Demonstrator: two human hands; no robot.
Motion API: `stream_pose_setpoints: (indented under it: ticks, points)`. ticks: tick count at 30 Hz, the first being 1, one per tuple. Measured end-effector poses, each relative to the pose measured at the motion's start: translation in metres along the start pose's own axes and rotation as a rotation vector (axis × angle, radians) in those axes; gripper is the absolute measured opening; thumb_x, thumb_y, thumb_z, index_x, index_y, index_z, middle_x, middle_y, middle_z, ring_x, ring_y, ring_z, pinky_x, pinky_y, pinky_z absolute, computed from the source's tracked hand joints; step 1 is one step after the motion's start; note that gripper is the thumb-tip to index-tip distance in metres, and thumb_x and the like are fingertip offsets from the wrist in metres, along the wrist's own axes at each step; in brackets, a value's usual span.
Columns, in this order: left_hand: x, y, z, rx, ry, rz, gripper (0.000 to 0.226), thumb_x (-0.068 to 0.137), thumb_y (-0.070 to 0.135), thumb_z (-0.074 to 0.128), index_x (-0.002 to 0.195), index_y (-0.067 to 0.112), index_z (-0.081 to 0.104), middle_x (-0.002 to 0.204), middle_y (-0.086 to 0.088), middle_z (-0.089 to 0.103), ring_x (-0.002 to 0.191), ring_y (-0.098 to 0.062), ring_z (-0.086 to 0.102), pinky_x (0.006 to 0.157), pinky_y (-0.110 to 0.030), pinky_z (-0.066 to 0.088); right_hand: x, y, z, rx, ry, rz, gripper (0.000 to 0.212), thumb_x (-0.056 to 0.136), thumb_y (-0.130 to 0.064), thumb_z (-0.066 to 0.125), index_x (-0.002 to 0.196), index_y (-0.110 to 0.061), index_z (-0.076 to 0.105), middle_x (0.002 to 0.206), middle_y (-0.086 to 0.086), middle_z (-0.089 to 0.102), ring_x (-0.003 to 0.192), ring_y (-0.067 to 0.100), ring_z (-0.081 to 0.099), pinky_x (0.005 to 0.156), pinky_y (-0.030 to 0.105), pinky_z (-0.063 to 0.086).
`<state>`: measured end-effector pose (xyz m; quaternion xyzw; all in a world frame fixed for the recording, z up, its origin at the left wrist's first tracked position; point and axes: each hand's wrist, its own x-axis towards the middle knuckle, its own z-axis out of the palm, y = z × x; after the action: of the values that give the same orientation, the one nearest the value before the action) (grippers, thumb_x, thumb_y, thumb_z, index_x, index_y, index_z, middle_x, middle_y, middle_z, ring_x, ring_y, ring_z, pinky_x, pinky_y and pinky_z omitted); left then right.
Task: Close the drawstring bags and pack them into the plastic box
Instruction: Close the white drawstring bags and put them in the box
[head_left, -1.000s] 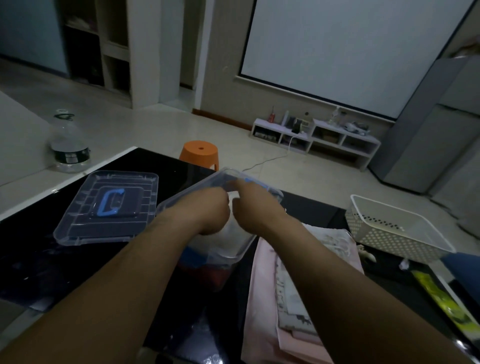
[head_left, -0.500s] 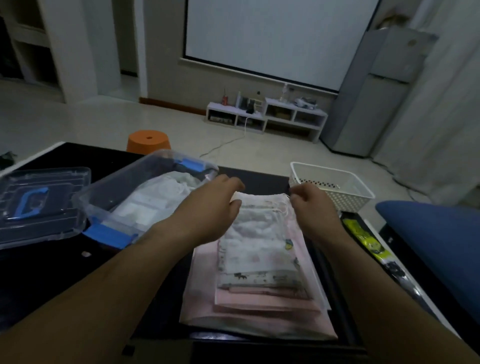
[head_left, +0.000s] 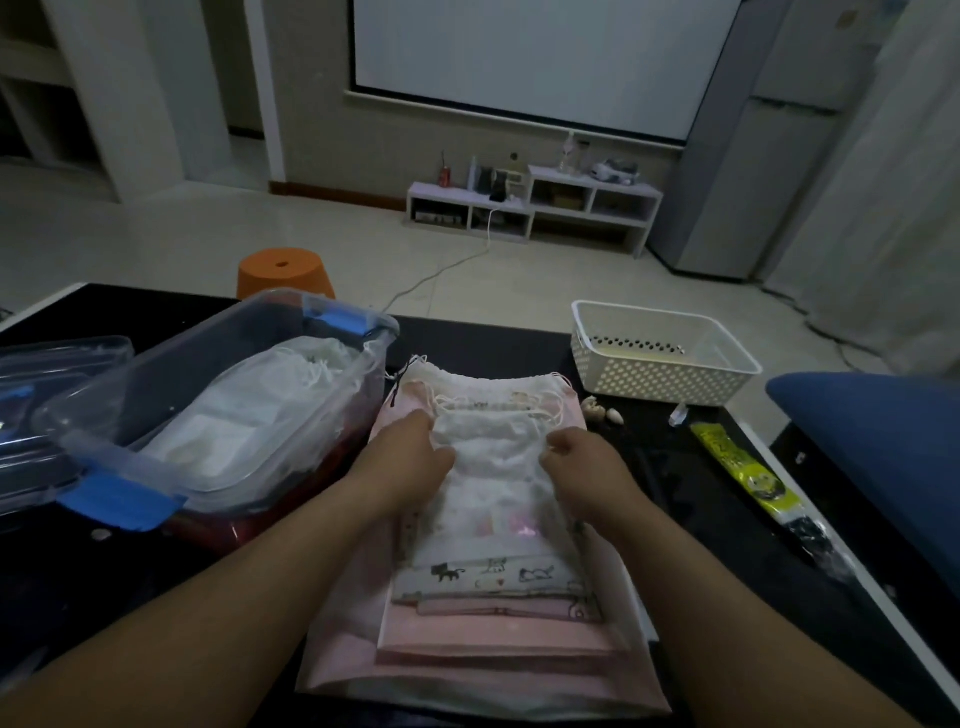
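A stack of flat drawstring bags (head_left: 488, 587), pink and white with small prints, lies on the dark table in front of me. My left hand (head_left: 410, 457) and my right hand (head_left: 582, 462) pinch the two sides of the top white bag (head_left: 493, 452) near its drawstring opening. To the left stands the clear plastic box (head_left: 130, 415) with blue latches, holding white bags (head_left: 270, 395). Its clear lid (head_left: 47, 364) with a blue handle lies at the far left.
A white perforated basket (head_left: 660, 358) stands at the back right of the table. Small shells (head_left: 597, 410), a yellow-green packet (head_left: 737, 467) and a blue cushion (head_left: 872, 441) lie to the right. An orange stool (head_left: 283, 270) stands behind the table.
Both hands left the plastic box, crossed right to the bag stack, and now pinch the top white bag. The view has swung right and lowered.
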<state>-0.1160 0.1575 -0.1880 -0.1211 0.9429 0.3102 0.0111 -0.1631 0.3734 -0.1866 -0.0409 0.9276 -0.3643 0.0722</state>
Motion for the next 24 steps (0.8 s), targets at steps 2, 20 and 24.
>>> stream_pose_setpoints:
  ticks: [2,20,24]
  points:
    - [0.000,0.000,0.000,-0.080,0.038,-0.026,0.042,0.096,0.034,0.062,0.133,0.015,0.055,0.120,-0.007,0.065,0.107,-0.026,0.061,0.088,-0.035,0.051,0.002,0.000,-0.001,0.014,-0.005,0.008,0.017,0.091,-0.018,0.061,0.101,-0.023,0.074,0.096,-0.003,0.071,0.091,0.024,0.068,0.080,0.034,0.055]
    - [-0.037,0.032,-0.032,-1.048,-0.260,0.058,0.025,0.105,0.029,0.056,0.123,0.022,0.073,0.119,-0.007,0.075,0.111,-0.023,0.071,0.100,-0.042,0.055,-0.012,-0.033,-0.016,0.959,-0.125,0.119,0.032,0.103,-0.033,0.061,0.128,-0.014,0.069,0.124,0.009,0.075,0.114,0.027,0.072,0.097,0.044,0.058]
    - [-0.038,0.037,-0.038,-1.117,-0.033,0.002,0.040,0.110,0.044,0.042,0.119,0.024,0.075,0.118,-0.002,0.076,0.114,-0.024,0.069,0.104,-0.047,0.054,-0.019,-0.038,-0.020,1.024,-0.057,0.127,0.026,0.099,-0.021,0.064,0.119,-0.007,0.074,0.113,0.009,0.077,0.105,0.026,0.073,0.083,0.038,0.059]
